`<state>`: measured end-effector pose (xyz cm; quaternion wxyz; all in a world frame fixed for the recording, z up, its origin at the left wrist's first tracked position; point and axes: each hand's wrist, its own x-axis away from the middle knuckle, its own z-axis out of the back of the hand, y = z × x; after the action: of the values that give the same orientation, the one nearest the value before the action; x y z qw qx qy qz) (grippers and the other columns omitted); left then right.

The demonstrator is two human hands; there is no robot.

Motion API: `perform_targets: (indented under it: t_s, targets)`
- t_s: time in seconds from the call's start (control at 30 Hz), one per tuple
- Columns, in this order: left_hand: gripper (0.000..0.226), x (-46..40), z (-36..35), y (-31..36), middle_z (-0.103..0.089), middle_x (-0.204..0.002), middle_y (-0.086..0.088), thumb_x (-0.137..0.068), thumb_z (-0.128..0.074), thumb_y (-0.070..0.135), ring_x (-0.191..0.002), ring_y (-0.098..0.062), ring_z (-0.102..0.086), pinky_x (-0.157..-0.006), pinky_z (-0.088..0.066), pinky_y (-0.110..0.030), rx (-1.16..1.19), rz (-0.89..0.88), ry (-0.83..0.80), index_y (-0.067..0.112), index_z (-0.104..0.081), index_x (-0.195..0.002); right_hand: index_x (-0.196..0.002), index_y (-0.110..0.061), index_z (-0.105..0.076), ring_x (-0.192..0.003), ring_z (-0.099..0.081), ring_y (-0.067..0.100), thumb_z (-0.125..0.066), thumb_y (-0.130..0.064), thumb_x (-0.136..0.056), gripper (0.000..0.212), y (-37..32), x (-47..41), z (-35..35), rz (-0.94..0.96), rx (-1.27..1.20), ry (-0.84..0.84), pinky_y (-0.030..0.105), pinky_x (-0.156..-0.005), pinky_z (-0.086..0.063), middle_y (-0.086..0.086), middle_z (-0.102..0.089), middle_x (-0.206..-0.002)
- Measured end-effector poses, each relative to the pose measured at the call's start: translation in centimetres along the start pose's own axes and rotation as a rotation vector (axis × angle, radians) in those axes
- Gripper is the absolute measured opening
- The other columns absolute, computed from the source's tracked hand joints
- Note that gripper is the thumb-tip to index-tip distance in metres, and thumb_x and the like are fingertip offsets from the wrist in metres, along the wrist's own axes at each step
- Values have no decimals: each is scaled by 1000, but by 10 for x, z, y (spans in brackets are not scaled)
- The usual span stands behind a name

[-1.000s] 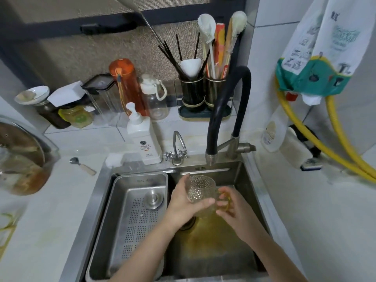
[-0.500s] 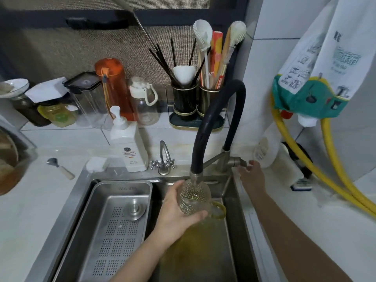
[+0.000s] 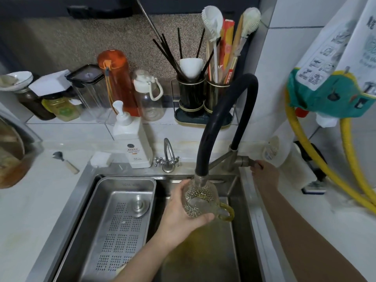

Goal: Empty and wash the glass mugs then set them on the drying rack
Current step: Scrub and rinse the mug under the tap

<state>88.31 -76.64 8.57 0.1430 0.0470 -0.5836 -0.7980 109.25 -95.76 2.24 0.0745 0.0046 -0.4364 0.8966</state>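
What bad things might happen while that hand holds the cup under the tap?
The left hand alone grips the mug, so wet glass might slip into the sink. The nozzle sits right at the rim, so they may knock. The right hand is on the lever; a sudden gush may splash.

A home kitchen — a steel sink with a black faucet, a soap bottle and utensil holders crowding the tiled white surface.

My right fingers hide the grey metal tap lever; the brown glass pot is cut off far left.
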Motion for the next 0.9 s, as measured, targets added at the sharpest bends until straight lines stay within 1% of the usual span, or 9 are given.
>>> perform_targets:
  t_s: [0.07, 0.17, 0.27, 0.33, 0.4, 0.6, 0.73, 0.83, 0.9]
  targets:
    - [90, 0, 0, -2, -53, -123, 21, -46, -86, 49, -117, 3, -50, -106, -41, -35, 0, 9, 1, 51, -35, -120, -82, -11, -59, -76, -49, 22, -47, -3, -92, 18, 1, -2, 1, 19, 69, -4, 25, -57, -33, 7, -55, -80]
    - [99, 0, 0, -4, -52, -124, 21, -45, -86, 51, -118, 2, -49, -108, -40, -37, 4, 27, -6, 42, -34, -128, -96, -3, -67, -79, -51, 22, -47, -3, -92, 20, 4, -4, 1, 12, 61, -1, 27, -64, -35, 7, -58, -83]
    - [102, 0, 0, -6, -51, -128, 20, -45, -85, 55, -122, 0, -47, -110, -37, -38, -6, 37, -10, 39, -34, -132, -97, -3, -67, -78, -51, 22, -47, -3, -92, 21, 3, -4, 1, 33, 98, -4, 26, -65, -32, 8, -58, -82]
    - [104, 0, 0, -8, -51, -129, 19, -44, -85, 56, -123, -2, -47, -110, -37, -39, -13, 37, -11, 39, -34, -132, -95, -3, -67, -77, -51, 22, -46, -3, -92, 21, 3, -5, 1, 33, 76, -5, 27, -60, -33, 8, -58, -82]
    - [103, 0, 0, -9, -52, -128, 18, -44, -86, 56, -123, -3, -48, -109, -38, -40, -12, 44, -10, 39, -34, -132, -93, -3, -66, -79, -51, 22, -45, -2, -93, 21, 3, -4, 1, 26, 32, -9, 20, -54, -31, 9, -58, -83]
    - [103, 1, -2, -10, -51, -129, 18, -44, -86, 56, -123, -4, -49, -108, -39, -40, -7, 33, -14, 38, -34, -131, -105, 4, -66, -95, -59, 34, -44, -3, -94, 25, 1, -1, 3, 32, 23, 15, 26, -76, -34, 19, -65, -99]
    - [105, 0, -1, -10, -51, -130, 16, -43, -86, 57, -123, -6, -49, -108, -40, -41, 11, 47, -23, 39, -33, -132, -83, -2, -58, -80, -51, 25, -45, -7, -95, 19, -8, 11, 9, 20, 25, -22, 29, -64, -32, 10, -56, -78]
    - [102, -1, 3, -9, -53, -125, 18, -44, -88, 49, -119, -3, -51, -107, -41, -39, 37, 57, -14, 37, -35, -131, -95, -13, -55, -82, -53, 18, -49, -17, -96, 7, -15, 53, 12, 25, -84, -95, 26, -71, -38, 2, -56, -86]
    - [101, -3, 8, -10, -53, -124, 17, -44, -87, 47, -118, -1, -51, -107, -41, -36, 44, 59, 4, 35, -37, -130, -108, -20, -58, -89, -59, 11, -53, -22, -96, 13, -19, 97, 14, 37, -246, -211, 24, -78, -46, -2, -62, -99]
